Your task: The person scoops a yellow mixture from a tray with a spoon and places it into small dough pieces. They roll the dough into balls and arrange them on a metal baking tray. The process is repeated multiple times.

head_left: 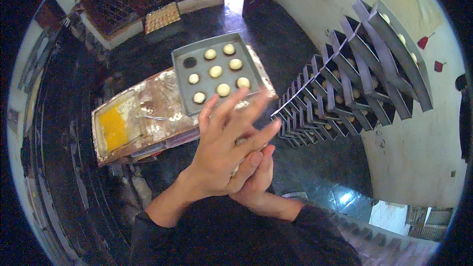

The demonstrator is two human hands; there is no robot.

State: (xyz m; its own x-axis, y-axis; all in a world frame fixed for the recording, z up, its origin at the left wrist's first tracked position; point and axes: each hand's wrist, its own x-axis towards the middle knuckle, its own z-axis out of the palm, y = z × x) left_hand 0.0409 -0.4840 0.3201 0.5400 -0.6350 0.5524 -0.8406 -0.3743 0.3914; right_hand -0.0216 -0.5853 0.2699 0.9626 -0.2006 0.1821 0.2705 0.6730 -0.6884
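My left hand (224, 140) lies on top, its fingers spread and slightly blurred. Under it my right hand (258, 180) is cupped, palm toward the left one. A pale bit of dough (236, 169) shows between the two palms; most of it is hidden by my fingers. Just beyond my fingertips is a grey square tray (207, 109) with several round pale dough balls (216, 71) spaced out in rows. A dark round spot (189, 62) shows near the tray's far left corner.
The tray stands on a floury wooden table (165, 86). At its left end sits a shallow tray (129, 144) with yellow crumbs (113, 127). A tall stack of grey trays (345, 83) with dough balls stands to the right. Another filled tray (162, 18) lies far back.
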